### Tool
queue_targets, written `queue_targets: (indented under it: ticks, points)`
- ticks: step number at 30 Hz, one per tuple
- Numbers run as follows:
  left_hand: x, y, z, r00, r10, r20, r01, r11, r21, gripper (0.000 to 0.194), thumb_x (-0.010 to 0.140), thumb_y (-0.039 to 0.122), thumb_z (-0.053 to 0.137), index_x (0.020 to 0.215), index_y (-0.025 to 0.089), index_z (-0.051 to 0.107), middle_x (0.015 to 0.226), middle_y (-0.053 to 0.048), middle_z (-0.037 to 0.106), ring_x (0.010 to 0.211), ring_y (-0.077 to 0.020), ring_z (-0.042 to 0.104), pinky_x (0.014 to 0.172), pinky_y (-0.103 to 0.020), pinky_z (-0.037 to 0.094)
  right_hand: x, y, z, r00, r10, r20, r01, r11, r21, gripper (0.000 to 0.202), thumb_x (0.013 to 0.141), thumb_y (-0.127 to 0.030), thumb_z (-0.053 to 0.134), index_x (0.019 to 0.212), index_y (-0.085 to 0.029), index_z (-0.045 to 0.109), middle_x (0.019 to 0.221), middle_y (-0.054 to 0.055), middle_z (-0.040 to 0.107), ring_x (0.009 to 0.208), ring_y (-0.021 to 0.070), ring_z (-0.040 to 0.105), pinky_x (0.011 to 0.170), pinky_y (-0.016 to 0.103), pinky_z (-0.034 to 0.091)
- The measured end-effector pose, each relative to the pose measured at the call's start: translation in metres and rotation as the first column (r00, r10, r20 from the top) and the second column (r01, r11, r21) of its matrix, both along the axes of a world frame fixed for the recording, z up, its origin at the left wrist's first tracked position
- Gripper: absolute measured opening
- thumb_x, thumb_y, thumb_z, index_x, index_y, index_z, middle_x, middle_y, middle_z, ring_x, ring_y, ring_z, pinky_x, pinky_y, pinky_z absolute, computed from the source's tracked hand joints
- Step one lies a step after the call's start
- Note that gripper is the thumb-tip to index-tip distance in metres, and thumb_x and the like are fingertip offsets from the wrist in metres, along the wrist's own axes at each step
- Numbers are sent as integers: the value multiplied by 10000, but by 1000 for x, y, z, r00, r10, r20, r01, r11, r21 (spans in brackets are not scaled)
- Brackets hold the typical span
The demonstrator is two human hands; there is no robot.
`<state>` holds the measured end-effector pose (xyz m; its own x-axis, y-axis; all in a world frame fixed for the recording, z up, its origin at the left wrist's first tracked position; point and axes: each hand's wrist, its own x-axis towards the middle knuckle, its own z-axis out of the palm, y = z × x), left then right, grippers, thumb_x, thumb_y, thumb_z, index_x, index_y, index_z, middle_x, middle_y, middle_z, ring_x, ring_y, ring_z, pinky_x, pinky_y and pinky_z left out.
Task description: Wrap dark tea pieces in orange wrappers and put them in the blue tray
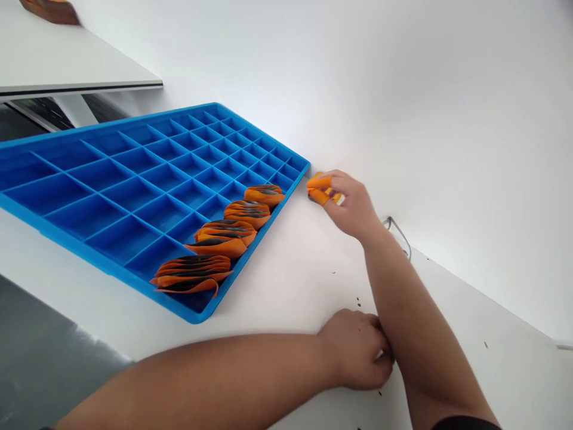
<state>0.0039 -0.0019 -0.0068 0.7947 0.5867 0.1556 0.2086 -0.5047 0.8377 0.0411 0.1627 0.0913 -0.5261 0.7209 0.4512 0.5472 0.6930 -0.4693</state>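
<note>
My right hand (350,206) is raised just off the tray's right-hand corner, thumb and fingers drawn together in a pinch. Orange and yellow coverings, like finger cots, show on its fingertips; what lies between them, if anything, is too small to make out. Low over the white table, my left hand (357,349) is curled closed beside the right forearm, its fingertips hidden. A blue compartment tray (206,307) stands to the left of both hands. Along its near right side, several compartments hold bundles of thin orange and black pieces (194,275), standing on edge and fanned out.
A white wall (403,89) rises behind the table (286,269). Small dark specks (359,301) are scattered on the tabletop. A thin cable loop (400,233) lies by the wall behind my right wrist. At upper left, a white shelf (67,54) carries a brownish-orange object (54,12).
</note>
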Motion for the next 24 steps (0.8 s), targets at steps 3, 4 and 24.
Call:
queue_targets:
  ticks: [3,4,24]
  points:
    - [-2,1,2,1000,8,-28,-10,998,-57,314,917,343,527,1111,230,747,1202,-49,730,1048,-272,724,955,-430,583,30,-7,18,993,-116,-19,117,992,55,103,889,-232,657,929,-228,751,1045,45,733,937,181,673,749,342,555]
    - [-2,1,3,1000,20,-18,-22,997,-80,313,914,344,538,1121,236,747,1213,-42,725,1045,-261,722,975,-427,575,39,-11,25,988,-151,-9,151,986,69,82,881,-238,672,906,-228,750,1028,42,736,928,183,676,752,348,558]
    - [-9,-1,13,996,85,-41,-91,981,-172,251,965,369,527,1074,263,727,1218,-18,701,897,-163,664,755,-322,535,317,-233,-41,441,-815,-376,856,508,-95,91,689,-516,824,752,-465,784,849,124,722,703,328,672,572,545,464]
